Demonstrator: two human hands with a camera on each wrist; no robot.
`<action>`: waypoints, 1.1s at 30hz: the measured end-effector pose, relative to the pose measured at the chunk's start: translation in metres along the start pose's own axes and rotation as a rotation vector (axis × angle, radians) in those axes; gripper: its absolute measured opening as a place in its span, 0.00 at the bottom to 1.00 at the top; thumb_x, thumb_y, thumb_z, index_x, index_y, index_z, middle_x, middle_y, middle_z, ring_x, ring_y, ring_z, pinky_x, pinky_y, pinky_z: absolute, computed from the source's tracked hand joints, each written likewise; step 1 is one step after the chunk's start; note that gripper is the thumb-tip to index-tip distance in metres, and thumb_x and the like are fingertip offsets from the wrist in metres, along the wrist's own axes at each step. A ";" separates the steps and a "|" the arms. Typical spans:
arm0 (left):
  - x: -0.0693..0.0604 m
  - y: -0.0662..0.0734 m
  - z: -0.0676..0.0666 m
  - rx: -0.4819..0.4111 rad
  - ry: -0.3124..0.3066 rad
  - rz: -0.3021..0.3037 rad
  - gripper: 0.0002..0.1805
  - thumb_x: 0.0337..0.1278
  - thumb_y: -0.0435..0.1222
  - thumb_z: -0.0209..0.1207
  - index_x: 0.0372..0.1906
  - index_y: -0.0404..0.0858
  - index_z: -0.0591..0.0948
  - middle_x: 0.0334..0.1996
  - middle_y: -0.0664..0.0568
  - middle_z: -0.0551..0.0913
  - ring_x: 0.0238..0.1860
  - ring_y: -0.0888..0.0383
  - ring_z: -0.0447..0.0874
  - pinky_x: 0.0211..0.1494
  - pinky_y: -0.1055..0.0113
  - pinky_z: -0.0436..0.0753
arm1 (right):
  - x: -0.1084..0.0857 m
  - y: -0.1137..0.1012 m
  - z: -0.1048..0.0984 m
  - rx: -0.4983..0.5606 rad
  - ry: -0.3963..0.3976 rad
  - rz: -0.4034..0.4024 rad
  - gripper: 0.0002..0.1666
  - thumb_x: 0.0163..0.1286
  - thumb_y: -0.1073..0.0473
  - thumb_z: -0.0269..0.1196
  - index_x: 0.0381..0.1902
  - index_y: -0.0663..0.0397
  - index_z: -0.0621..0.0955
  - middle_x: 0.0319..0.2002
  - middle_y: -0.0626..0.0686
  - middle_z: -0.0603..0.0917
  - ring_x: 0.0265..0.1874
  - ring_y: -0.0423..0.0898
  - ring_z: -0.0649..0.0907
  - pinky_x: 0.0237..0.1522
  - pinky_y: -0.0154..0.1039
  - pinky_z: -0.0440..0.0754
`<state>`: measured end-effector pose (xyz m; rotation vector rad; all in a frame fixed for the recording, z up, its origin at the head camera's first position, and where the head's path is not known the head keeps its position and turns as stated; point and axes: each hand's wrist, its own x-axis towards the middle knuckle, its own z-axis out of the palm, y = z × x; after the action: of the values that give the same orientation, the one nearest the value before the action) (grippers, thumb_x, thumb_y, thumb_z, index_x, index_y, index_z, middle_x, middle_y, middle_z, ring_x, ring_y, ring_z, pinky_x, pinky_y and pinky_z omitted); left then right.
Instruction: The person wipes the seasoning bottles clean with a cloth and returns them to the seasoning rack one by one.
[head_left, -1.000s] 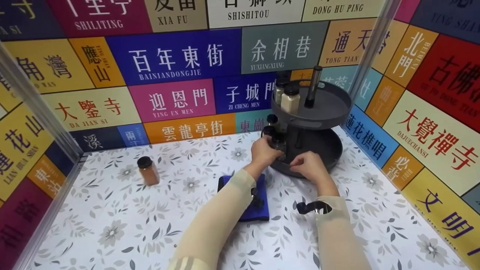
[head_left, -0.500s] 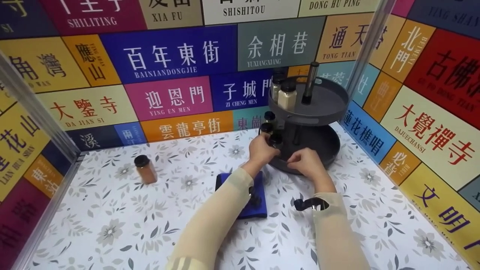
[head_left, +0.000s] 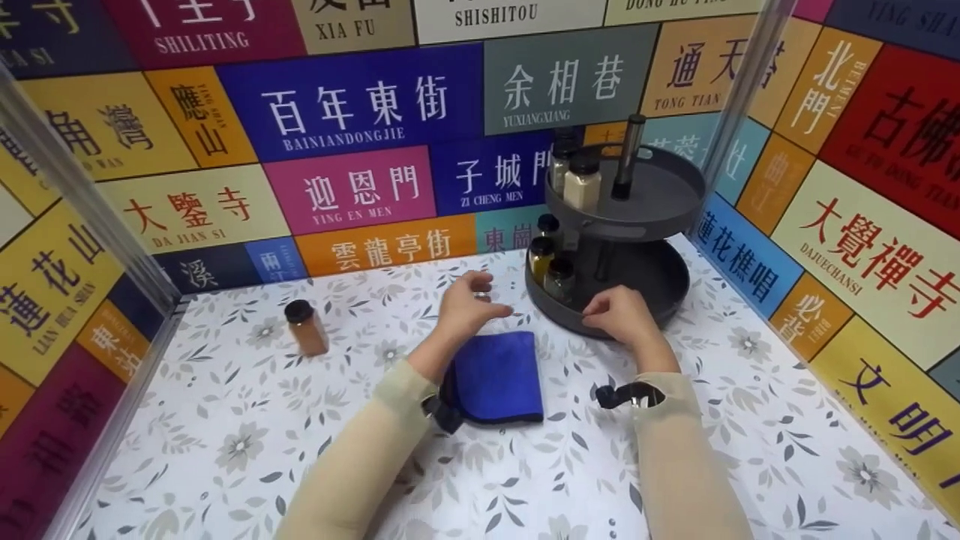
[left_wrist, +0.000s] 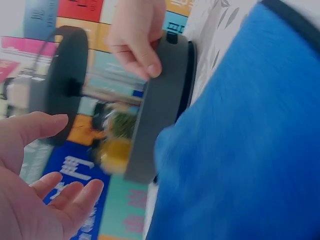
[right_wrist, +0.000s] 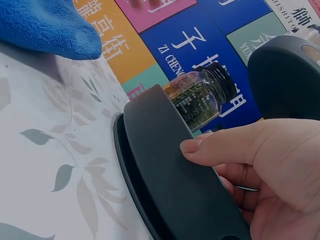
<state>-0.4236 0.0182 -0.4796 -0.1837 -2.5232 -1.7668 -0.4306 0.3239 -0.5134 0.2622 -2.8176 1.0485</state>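
Observation:
My left hand (head_left: 466, 309) is in the air left of a dark two-tier round rack (head_left: 615, 225), its fingers apart and holding nothing. My right hand (head_left: 624, 319) pinches the front rim of the rack's lower tray; in the right wrist view the thumb (right_wrist: 200, 150) lies on the outside of the tray wall (right_wrist: 165, 165). Three black-capped jars stand at the left of the lower tray, among them a green jar (head_left: 559, 281) at the front and a yellow one (head_left: 540, 256). On the upper tray are a pale jar (head_left: 581, 187) and another behind it.
A jar with reddish-brown contents (head_left: 307, 334) stands alone on the left of the table. A folded blue cloth (head_left: 499, 377) lies in front of the rack, beside my left wrist. Printed panels (head_left: 360, 97) wall the table at the back and sides.
My left hand has let go of the green jar in the lower tray and moved left, uncovering the blue cloth. The right hand has stayed at the rim.

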 end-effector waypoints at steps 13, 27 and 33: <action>-0.060 -0.044 -0.125 0.074 0.189 0.001 0.25 0.45 0.29 0.75 0.53 0.36 0.85 0.52 0.38 0.89 0.53 0.42 0.91 0.57 0.56 0.90 | 0.004 0.004 -0.005 -0.007 0.076 0.002 0.07 0.62 0.58 0.75 0.37 0.54 0.92 0.37 0.55 0.93 0.40 0.53 0.88 0.51 0.47 0.82; -0.055 -0.068 -0.235 0.307 0.558 0.432 0.39 0.35 0.38 0.86 0.59 0.36 0.84 0.57 0.42 0.82 0.60 0.46 0.79 0.66 0.49 0.80 | 0.003 -0.059 0.002 0.125 0.085 -0.075 0.09 0.68 0.56 0.71 0.30 0.55 0.90 0.24 0.52 0.90 0.22 0.43 0.86 0.29 0.33 0.81; -0.050 -0.116 -0.268 0.204 0.434 0.133 0.46 0.44 0.30 0.76 0.75 0.39 0.73 0.72 0.38 0.73 0.74 0.38 0.71 0.75 0.41 0.75 | 0.003 -0.078 0.035 0.204 -0.160 0.067 0.14 0.70 0.58 0.68 0.47 0.61 0.88 0.40 0.58 0.91 0.29 0.45 0.88 0.32 0.35 0.88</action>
<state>-0.3949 -0.2761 -0.5019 0.0390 -2.2922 -1.3178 -0.4194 0.2425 -0.4901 0.2857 -2.8769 1.3915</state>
